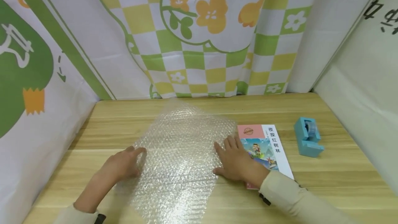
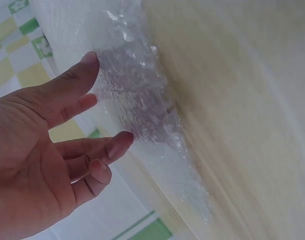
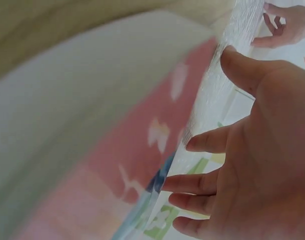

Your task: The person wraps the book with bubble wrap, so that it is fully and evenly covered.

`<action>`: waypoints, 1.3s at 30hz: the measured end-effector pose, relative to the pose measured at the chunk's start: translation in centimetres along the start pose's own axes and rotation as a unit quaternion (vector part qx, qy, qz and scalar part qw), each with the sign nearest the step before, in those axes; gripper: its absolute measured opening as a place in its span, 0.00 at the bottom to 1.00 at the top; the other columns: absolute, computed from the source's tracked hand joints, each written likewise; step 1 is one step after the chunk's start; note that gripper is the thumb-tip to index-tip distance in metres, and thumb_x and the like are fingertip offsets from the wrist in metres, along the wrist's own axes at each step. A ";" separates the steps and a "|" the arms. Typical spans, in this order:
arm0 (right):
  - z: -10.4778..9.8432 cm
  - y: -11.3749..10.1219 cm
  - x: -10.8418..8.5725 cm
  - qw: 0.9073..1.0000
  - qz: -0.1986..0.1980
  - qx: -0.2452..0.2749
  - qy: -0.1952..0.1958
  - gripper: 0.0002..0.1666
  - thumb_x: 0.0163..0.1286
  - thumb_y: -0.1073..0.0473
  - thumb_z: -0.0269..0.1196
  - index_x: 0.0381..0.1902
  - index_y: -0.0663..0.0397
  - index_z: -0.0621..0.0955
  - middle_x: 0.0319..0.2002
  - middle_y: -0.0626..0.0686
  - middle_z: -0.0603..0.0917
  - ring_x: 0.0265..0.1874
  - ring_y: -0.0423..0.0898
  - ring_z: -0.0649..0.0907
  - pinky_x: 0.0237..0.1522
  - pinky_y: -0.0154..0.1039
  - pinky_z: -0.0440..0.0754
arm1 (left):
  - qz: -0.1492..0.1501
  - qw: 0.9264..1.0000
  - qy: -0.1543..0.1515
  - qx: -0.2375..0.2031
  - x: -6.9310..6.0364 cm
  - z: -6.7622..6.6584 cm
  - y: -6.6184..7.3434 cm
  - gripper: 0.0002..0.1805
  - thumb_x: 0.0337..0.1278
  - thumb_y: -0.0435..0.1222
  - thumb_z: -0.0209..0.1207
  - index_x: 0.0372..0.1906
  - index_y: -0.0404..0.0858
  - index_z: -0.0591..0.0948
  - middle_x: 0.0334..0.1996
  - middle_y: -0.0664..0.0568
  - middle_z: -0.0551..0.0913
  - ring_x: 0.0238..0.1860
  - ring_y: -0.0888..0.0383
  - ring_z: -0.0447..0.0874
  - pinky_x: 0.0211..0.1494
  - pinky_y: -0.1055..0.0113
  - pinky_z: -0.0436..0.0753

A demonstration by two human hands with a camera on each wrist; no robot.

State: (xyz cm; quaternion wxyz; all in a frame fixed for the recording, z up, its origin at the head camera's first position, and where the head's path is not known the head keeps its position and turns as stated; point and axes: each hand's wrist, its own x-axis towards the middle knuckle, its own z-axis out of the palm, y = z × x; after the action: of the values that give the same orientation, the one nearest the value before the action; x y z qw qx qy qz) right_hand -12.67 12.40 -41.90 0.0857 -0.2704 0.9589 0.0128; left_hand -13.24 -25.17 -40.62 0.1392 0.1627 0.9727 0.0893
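Item: my left hand (image 1: 124, 163), at the left edge of the bubble wrap (image 1: 177, 148); thumb and fingers apart and loosely bent, fingertips at the plastic. Whether they press on it, I cannot tell.

Item: my right hand (image 1: 233, 160), at the right edge of the wrap, palm partly over the book; fingers spread, thumb pointing in toward the plastic, nothing gripped. My two hands are well apart, the wrap between them.

Item: bubble wrap, one clear sheet, spread slantwise on the table (image 1: 102, 127), shiny, its near end running out of the head view.

Item: one book (image 1: 264, 149), just right of the wrap, lying face up; pink and white cover, coloured picture, dark Chinese characters down the white strip.

Item: one blue tape dispenser (image 1: 306, 142), farther right of the wrap, past the book, with a clear tape roll (image 1: 312, 128) seated in it.

Item: two cream sleeves (image 1: 295, 198) on my arms, a dark strap (image 1: 264, 199) showing at each.

Item: one printed cloth (image 1: 214, 68), hanging behind the wrap; green and yellow checks, orange flowers.
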 end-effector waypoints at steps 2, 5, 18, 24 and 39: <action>0.0 -0.3 0.0 1.000 0.006 -0.007 0.002 0.53 0.67 0.30 0.60 0.74 0.62 0.64 0.66 0.74 0.66 0.70 0.70 0.60 0.71 0.65 0.48 | 0.004 1.000 0.000 -0.002 0.3 -0.1 -0.4 0.42 0.39 0.34 0.78 0.66 0.38 0.74 0.59 0.25 0.72 0.42 0.35 0.83 0.33 0.48 0.84; -0.1 -0.7 0.1 1.000 0.013 -0.016 0.005 0.52 0.66 0.29 0.60 0.73 0.62 0.66 0.65 0.74 0.67 0.69 0.70 0.62 0.71 0.66 0.49 | 0.013 1.000 0.001 -0.002 0.7 -0.2 -0.9 0.42 0.39 0.33 0.78 0.66 0.38 0.74 0.59 0.27 0.73 0.42 0.37 0.83 0.32 0.50 0.84; -0.1 -2.5 0.3 0.996 0.032 -0.086 0.017 0.53 0.66 0.25 0.55 0.73 0.59 0.68 0.61 0.68 0.73 0.66 0.64 0.67 0.70 0.61 0.56 | 0.014 1.000 -0.005 -0.006 1.1 -0.9 -2.0 0.40 0.43 0.30 0.76 0.66 0.38 0.74 0.63 0.21 0.67 0.49 0.28 0.79 0.33 0.49 0.84; -0.3 -3.1 0.2 0.995 0.041 -0.093 0.003 0.53 0.67 0.23 0.52 0.74 0.58 0.67 0.63 0.68 0.72 0.67 0.64 0.67 0.71 0.59 0.55 | 0.015 1.000 -0.002 -0.003 1.0 -1.0 -2.2 0.39 0.45 0.28 0.74 0.67 0.38 0.74 0.63 0.20 0.66 0.54 0.24 0.74 0.34 0.48 0.84; 0.0 -2.6 -0.2 0.998 0.048 -0.031 0.015 0.51 0.67 0.26 0.56 0.75 0.55 0.65 0.65 0.70 0.70 0.69 0.66 0.63 0.72 0.60 0.52 | 0.044 0.999 0.020 0.015 0.8 -1.4 -1.3 0.36 0.50 0.29 0.71 0.68 0.33 0.72 0.59 0.21 0.71 0.54 0.27 0.76 0.51 0.38 0.79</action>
State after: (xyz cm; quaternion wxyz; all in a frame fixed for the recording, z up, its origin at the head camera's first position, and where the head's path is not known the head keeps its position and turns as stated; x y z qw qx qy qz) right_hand -11.20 10.28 -41.78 0.0619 -0.2270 0.9710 0.0426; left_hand -14.75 -26.27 -39.76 0.1132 0.2052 0.9685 0.0843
